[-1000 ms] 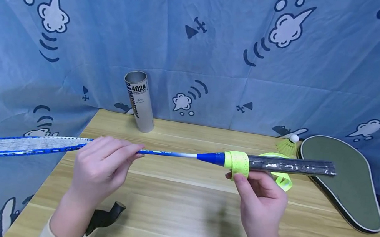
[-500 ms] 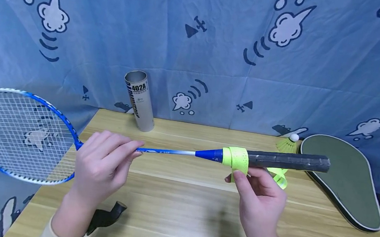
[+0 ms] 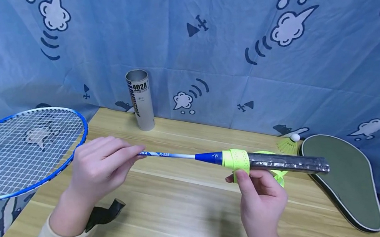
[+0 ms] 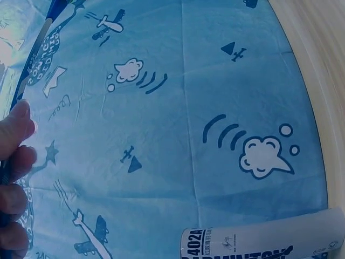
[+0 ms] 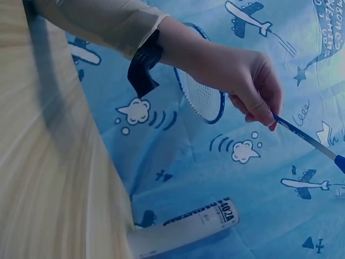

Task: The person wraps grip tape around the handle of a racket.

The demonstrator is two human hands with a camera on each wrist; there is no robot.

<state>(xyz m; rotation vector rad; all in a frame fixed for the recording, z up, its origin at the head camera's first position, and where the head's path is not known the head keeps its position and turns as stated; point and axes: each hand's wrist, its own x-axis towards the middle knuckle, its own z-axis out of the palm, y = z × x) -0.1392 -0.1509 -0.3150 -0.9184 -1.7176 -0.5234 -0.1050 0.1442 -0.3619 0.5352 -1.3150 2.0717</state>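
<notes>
A blue and white badminton racket (image 3: 179,156) is held level above the table, its strung head at the left and its dark handle (image 3: 289,163) pointing right. My left hand (image 3: 105,163) pinches the shaft near the head; the right wrist view shows this same left hand (image 5: 250,81) from the far side. Neon yellow grip tape (image 3: 239,160) is wrapped round the handle's start beside the blue cone. My right hand (image 3: 265,196) pinches the tape with thumb and fingers just under the handle. Behind that hand, a loose length of tape shows. The right hand's fingertips are partly hidden.
A shuttlecock tube (image 3: 141,101) stands at the table's back left. At the back right are a yellow shuttlecock (image 3: 289,143) and a green paddle case (image 3: 343,181). A patterned blue cloth (image 3: 217,59) hangs behind the wooden table (image 3: 179,218).
The racket has rolled about its shaft: its head went from edge-on to showing its strings, then tilted another way. Both hands keep nearly the same places.
</notes>
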